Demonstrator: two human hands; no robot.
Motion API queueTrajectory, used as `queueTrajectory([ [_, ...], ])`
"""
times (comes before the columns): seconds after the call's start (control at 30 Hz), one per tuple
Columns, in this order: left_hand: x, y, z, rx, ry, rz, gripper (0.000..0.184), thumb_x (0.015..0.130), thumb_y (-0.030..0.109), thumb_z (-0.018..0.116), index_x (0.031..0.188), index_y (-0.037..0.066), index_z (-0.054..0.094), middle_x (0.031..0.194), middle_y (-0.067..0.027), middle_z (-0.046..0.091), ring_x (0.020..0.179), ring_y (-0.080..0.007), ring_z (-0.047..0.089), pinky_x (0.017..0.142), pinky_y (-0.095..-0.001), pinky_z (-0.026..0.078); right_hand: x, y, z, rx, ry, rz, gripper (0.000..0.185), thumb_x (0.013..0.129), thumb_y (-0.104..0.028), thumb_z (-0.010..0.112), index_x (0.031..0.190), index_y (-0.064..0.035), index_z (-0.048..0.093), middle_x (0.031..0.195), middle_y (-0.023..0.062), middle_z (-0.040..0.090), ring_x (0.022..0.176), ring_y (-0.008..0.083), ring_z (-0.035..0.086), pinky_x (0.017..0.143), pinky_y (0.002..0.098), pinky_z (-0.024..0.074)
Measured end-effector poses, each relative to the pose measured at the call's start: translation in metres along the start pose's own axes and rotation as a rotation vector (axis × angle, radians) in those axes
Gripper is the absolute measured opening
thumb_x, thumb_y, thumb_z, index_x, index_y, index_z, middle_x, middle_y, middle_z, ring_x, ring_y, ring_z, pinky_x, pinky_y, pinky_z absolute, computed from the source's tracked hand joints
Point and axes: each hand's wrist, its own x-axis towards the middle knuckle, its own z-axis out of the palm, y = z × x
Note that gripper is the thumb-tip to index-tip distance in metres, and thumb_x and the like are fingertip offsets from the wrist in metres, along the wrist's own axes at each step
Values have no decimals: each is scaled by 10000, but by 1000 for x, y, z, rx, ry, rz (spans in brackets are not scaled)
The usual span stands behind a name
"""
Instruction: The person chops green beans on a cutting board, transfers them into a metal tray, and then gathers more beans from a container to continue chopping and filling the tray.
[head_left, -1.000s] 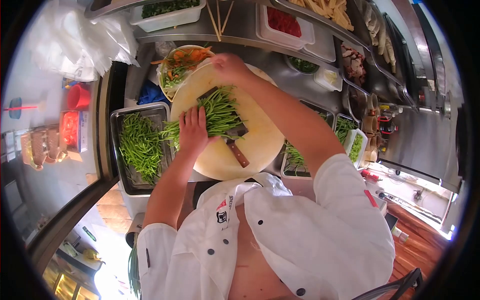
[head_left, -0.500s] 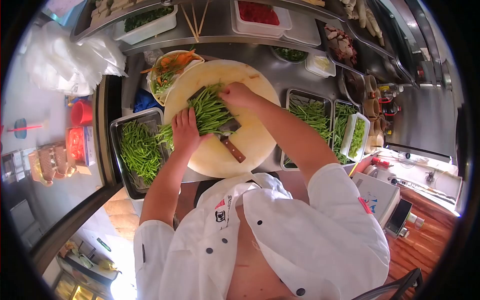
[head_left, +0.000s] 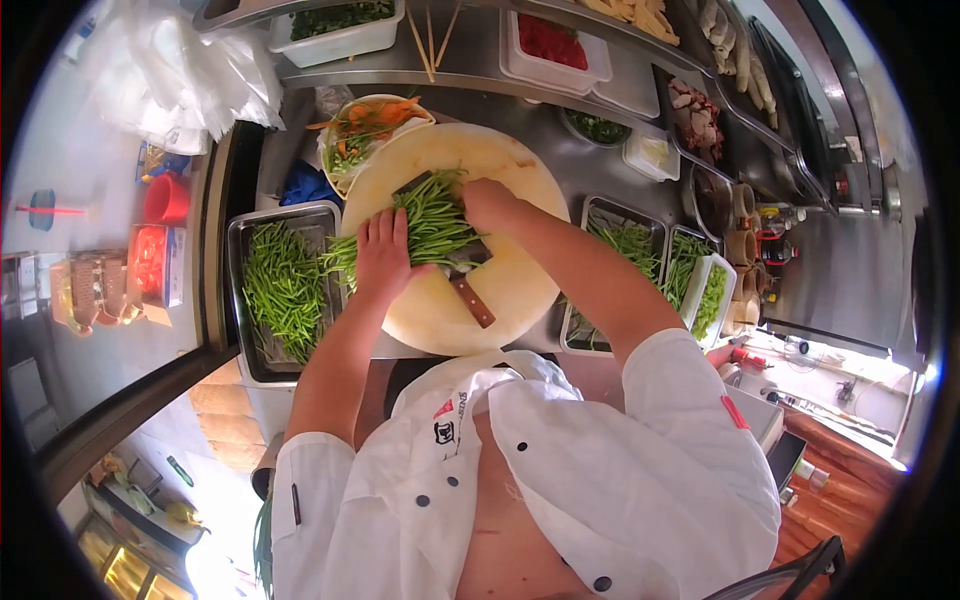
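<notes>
the steel surface (head_left: 600,165) carries a round chopping board (head_left: 520,290), flanked by the left tray (head_left: 270,368) of cut green stems (head_left: 283,290) and, beyond the right forearm, the right tray (head_left: 630,212). on the board lies a loose bundle of long green stems (head_left: 428,225), some overhanging toward the left tray. a knife lies flat beneath the bundle, blade mostly covered, its wooden handle (head_left: 473,302) pointing toward the person. the left hand (head_left: 382,250) rests on the bundle's left part, fingers close together, thumb out to the side. the right hand (head_left: 490,207) is at the bundle's right end, fingers curled; whether they pinch any stems cannot be told.

hazards, as judged: the covered blade could nick a fingertip if the right hand slides low among the stems; a pull on the bundle could shift the knife; light pressure on the left could let overhanging stems slip off the board.
</notes>
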Motion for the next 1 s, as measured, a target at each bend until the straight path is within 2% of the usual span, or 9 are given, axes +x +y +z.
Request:
queueTrajectory([
  [0.17, 0, 0, 1, -4, -7, -7, 1127, 652, 565, 878, 1481, -27, 396, 1432, -216, 487, 1368, -389, 439, 1178, -533, 305, 6, 15, 8, 15, 51, 9, 207, 805, -129, 663, 952, -23, 764, 922, 220, 739, 868, 398, 716, 762, 472, 574],
  [0.23, 0, -1, 1, -6, -17, -7, 1135, 653, 568, 877, 1485, -27, 387, 1436, -219, 484, 1371, -393, 435, 1180, -533, 300, 4, 22, 7, 272, 80, 48, 178, 799, -158, 683, 869, -8, 747, 813, 201, 723, 757, 354, 711, 737, 440, 571],
  [0.27, 0, -1, 1, -5, -15, -8, 1135, 653, 568, 877, 1485, -27, 387, 1436, -219, 484, 1371, -393, 435, 1180, -533, 300, 4, 23, 7, 271, 80, 46, 178, 799, -158, 683, 869, -8, 747, 813, 201, 723, 757, 354, 711, 737, 440, 571],
  [0.33, -1, 0, 1, -3, -28, -17, 1129, 658, 568, 874, 1483, -27, 384, 1446, -221, 479, 1377, -397, 430, 1183, -535, 294, 12, 33, 16, 638, 110, 175, 185, 806, -168, 712, 741, 6, 706, 691, 160, 685, 644, 268, 674, 661, 387, 556],
  [0.37, 0, 0, 1, -3, -28, -17, 1129, 658, 568, 874, 1483, -27, 384, 1446, -221, 479, 1377, -397, 430, 1183, -535, 294, 17, 38, 22, 638, 110, 174, 185, 806, -168, 712, 741, 6, 706, 691, 160, 685, 644, 268, 674, 661, 387, 556],
  [0.43, 0, -1, 1, -12, -30, -13, 1116, 666, 565, 873, 1478, -26, 386, 1457, -220, 471, 1382, -398, 424, 1187, -536, 288, 21, 42, 25, 1205, -29, 283, 181, 832, -127, 727, 711, -4, 671, 672, 100, 658, 603, 184, 620, 587, 321, 526],
  [0.47, 0, -1, 2, -13, -31, -15, 1116, 666, 565, 873, 1478, -26, 386, 1457, -220, 471, 1382, -398, 424, 1187, -536, 288, 23, 43, 28, 1204, -31, 283, 181, 832, -127, 727, 711, -4, 671, 672, 100, 658, 603, 184, 620, 587, 321, 526],
  [0.53, -1, -1, 1, -9, -44, -15, 1112, 668, 559, 875, 1475, -28, 384, 1459, -222, 468, 1381, -398, 425, 1186, -535, 289, 19, 33, 22, 1487, 5, 471, 142, 852, -58, 718, 725, -25, 662, 701, 68, 659, 602, 163, 620, 542, 279, 504],
  [1.0, 1, -4, -4, -25, -30, -8, 1095, 646, 524, 891, 1456, -31, 405, 1430, -225, 487, 1352, -404, 450, 1164, -538, 320, -1, 26, 1, 1931, -251, 578, 58, 957, -16, 644, 910, 4, 618, 826, 86, 668, 673, 140, 632, 610, 249, 570],
])
